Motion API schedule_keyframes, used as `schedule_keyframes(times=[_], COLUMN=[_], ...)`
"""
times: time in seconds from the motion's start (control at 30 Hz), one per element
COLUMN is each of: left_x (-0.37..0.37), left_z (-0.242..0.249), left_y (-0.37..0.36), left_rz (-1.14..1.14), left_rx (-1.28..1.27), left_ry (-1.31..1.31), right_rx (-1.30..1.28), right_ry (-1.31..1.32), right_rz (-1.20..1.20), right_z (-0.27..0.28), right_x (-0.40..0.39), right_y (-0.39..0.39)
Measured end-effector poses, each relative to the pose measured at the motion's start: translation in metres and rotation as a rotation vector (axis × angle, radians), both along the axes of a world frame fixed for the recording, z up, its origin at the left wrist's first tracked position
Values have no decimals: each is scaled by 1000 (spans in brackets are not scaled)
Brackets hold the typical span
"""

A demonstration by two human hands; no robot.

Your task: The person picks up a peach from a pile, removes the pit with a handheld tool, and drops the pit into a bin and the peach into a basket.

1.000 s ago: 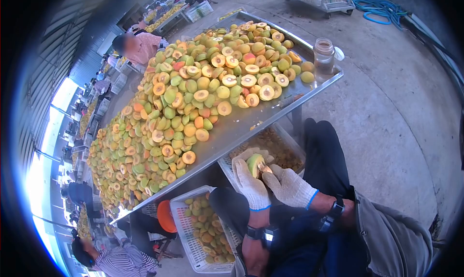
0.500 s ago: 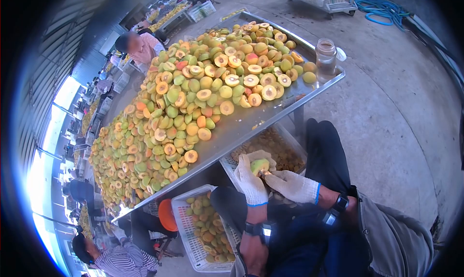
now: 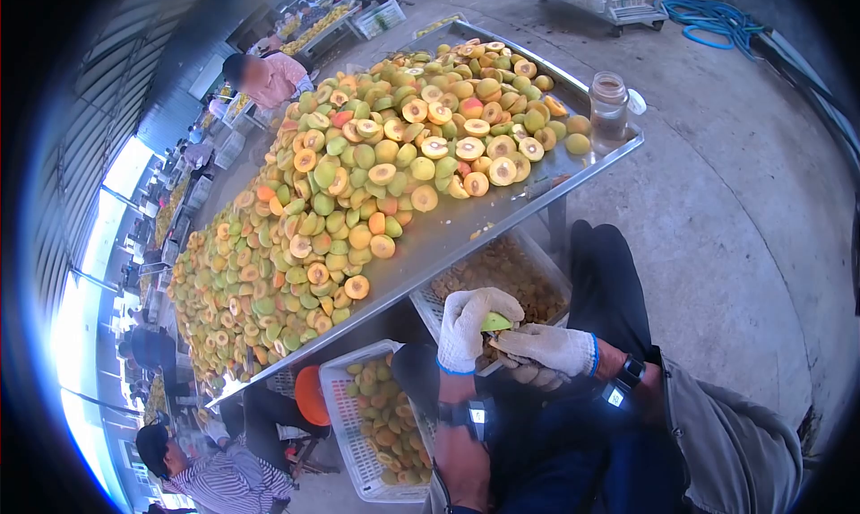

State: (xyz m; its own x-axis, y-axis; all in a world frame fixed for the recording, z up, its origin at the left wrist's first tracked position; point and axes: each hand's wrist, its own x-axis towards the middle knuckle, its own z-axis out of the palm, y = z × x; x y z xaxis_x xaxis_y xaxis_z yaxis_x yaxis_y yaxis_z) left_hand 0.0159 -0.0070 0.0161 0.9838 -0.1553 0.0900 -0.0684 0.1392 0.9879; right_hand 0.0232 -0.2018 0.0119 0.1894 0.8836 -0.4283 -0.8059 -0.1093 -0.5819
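Observation:
Gloved in white, my left hand (image 3: pixel 471 326) is wrapped round a green fruit piece (image 3: pixel 494 322). My right hand (image 3: pixel 548 351), also gloved, is closed against the fruit's lower side; what it grips is too small to make out. Both hands are over the near edge of a white crate (image 3: pixel 428 310) holding brown pits or scraps (image 3: pixel 502 276). Beyond them a metal table (image 3: pixel 448 238) bears a large heap of halved yellow-green fruit (image 3: pixel 358 164).
A white basket (image 3: pixel 335 397) of fruit halves stands left of my knees, beside an orange round object (image 3: pixel 311 396). A jar (image 3: pixel 609 106) is on the table's right corner. One co-worker (image 3: pixel 224 478) sits lower left, another (image 3: pixel 273 79) across the table. A cart (image 3: pixel 627 12) stands behind.
My left hand has turned over the fruit, so less of it shows. My right hand has shifted slightly, its fingers now lower and more visible. The view has moved a little.

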Motion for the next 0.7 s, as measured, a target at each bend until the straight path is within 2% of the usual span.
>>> schedule_keyframes(times=[0.13, 0.2, 0.33, 0.43, 0.53, 0.57, 0.6, 0.63, 0.7], left_x=[4, 6, 3, 0, -1, -2, -4, -4, -6], left_z=[-2, 0, 1, 0, -6, -13, -19, -22, -29], left_y=[2, 1, -3, -6, -10, -13, -15, -16, -20], left_rz=[-48, -89, -59, -39, -37, 40, 115, 116, 290], left_rx=[-24, 46, 64, 10, -6, -134, -261, -260, -399], left_ry=[-4, -2, 59, 51, -14, 36, 87, 86, 227], right_rx=[17, 13, 13, 79, 38, 36, -22, -80, -119], right_ry=[23, 22, 18, 52, -1, -1, -119, -238, -296], right_rz=[37, 63, 142, 176, 170, 173, 175, 177, 201], right_z=[0, 6, -10, -17, -11, -14, -18, -20, -19], right_x=[6, 11, 18, 21, 22, 24, 26, 29, 34], right_y=[-5, -7, -7, -9, -9, -8, -7, -5, -3])
